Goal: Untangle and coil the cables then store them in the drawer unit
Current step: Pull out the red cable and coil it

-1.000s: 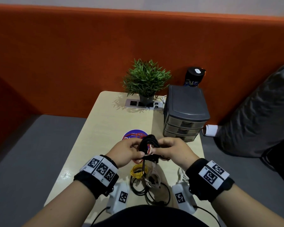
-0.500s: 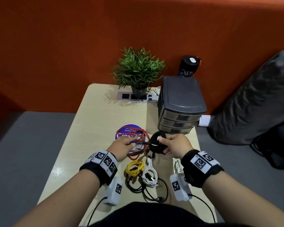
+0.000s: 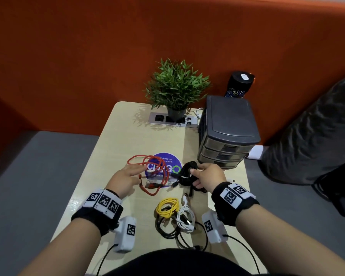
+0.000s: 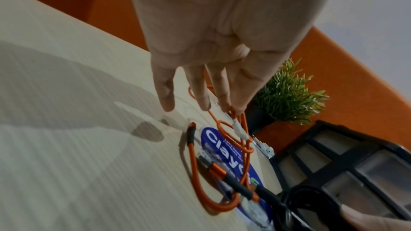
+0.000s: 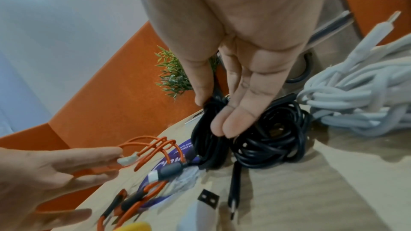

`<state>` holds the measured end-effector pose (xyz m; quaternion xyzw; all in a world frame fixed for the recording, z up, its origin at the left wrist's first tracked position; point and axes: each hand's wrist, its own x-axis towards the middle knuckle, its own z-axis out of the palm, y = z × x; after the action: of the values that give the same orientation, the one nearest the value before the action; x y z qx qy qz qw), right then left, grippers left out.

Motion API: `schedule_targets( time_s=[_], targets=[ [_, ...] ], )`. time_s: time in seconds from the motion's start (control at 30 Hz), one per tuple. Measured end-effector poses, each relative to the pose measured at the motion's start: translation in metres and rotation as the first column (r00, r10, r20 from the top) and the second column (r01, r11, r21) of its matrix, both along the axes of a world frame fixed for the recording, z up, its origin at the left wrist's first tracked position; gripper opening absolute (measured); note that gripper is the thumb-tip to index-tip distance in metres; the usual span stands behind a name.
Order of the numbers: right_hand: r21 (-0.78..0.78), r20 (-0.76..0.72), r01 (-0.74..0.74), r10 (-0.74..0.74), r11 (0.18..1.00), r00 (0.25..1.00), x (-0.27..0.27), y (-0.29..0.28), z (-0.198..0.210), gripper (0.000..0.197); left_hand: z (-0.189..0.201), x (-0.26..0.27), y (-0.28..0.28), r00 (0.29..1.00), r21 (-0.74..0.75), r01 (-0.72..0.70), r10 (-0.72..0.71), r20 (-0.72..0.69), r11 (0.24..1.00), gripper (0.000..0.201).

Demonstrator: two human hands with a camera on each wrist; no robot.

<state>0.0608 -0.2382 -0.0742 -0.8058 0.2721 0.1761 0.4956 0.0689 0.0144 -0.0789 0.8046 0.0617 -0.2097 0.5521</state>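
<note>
My right hand (image 3: pixel 193 173) (image 5: pixel 213 111) grips a coiled black cable (image 3: pixel 185 175) (image 5: pixel 206 147) between thumb and fingers, low over the table just before the grey drawer unit (image 3: pixel 227 124) (image 4: pixel 333 164). Its drawers are closed. My left hand (image 3: pixel 141 170) (image 4: pixel 200 106) reaches out with straight fingers, its fingertips touching a loose orange cable (image 3: pixel 150 193) (image 4: pixel 193 164) (image 5: pixel 155 145) near its white tie. Close to my body lie a yellow coil (image 3: pixel 167 208), a white coil (image 3: pixel 184 216) (image 5: pixel 355 97) and a loose black cable (image 3: pixel 167 232).
A potted plant (image 3: pixel 175 86) stands on a socket panel (image 3: pixel 159 118) at the table's far end, with a dark bottle (image 3: pixel 239 84) behind the drawer unit. A round purple sticker (image 3: pixel 173 162) lies under the orange cable. Grey fabric (image 3: pixel 317 136) bulks at the right.
Both hands held the black coil up together. My left hand has let go and moved left onto the orange cable; my right has lowered the coil toward the drawer unit.
</note>
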Motion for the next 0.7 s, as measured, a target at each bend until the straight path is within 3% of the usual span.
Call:
schedule_targets(
  time_s=[0.1,0.23,0.3,0.43,0.53,0.63,0.7],
  targets=[
    [-0.039,-0.005,0.005,-0.005,0.999,1.000,0.005,0.001,-0.003,0.041,0.007,-0.011,0.002,0.999,-0.051,0.005,-0.003,0.039,0.999,0.050],
    [-0.293,0.125,-0.163,0.207,0.942,0.970,0.001,0.006,0.012,0.035,0.017,-0.023,-0.003,0.997,-0.183,0.033,-0.019,0.078,0.983,0.050],
    [-0.220,0.208,-0.244,0.290,0.945,0.934,-0.006,0.014,0.031,0.036,0.027,-0.028,-0.006,0.995,-0.281,0.053,-0.027,0.097,0.958,0.054],
    [0.167,0.212,-0.327,0.290,0.930,0.933,-0.018,0.032,0.062,0.048,0.054,-0.034,-0.013,0.974,-0.367,0.179,-0.111,0.199,0.913,0.039],
    [0.260,0.291,-0.306,0.227,0.916,0.929,-0.021,0.035,0.070,0.029,0.074,-0.037,-0.020,0.979,-0.455,0.139,-0.053,0.196,0.879,0.022],
    [0.265,0.345,-0.295,0.195,0.918,0.918,-0.028,0.034,0.083,0.011,0.087,-0.036,-0.028,0.971,-0.403,-0.055,0.142,0.191,0.914,0.017],
    [0.258,0.363,-0.343,0.238,0.903,0.901,-0.033,0.034,0.092,0.015,0.087,-0.033,-0.032,0.945,-0.217,-0.126,0.184,0.271,0.968,0.022]
  ],
)
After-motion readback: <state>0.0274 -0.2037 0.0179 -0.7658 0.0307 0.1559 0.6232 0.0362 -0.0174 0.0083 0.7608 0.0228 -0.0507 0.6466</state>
